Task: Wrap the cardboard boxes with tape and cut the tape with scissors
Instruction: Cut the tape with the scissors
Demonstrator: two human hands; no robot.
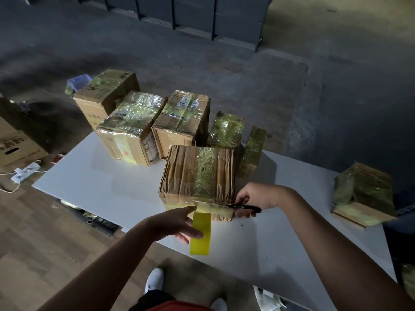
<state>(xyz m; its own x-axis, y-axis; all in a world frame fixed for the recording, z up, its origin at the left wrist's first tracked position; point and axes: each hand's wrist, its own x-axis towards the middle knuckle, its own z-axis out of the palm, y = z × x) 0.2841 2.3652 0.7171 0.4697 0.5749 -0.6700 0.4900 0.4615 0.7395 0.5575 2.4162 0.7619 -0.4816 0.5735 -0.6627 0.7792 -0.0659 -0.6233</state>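
While five taped boxes (132, 122) stand behind the near box (197, 173) and another (363, 194) lies well to its right, the task is judged well advanced.

Head view:
- The near box carries one glossy band over its top and a strip along its front lower edge. The cardboard left of the band is bare, so more wraps may be left.
- The left hand (179, 223) grips the yellow tape roll (200, 234) just in front of the near box.
- The right hand (260, 198), at the box's right front corner, is clamped on the scissors (244, 207), blades aimed at the strip. The cut is not yet made.
- The white worktop (89, 180) carries the near box.
- Left of the box, a wood-pattern floor (45, 221) holds a power strip (24, 172) and a carton (13, 149).
- Far beyond the box stand dark shelving units (179, 14).
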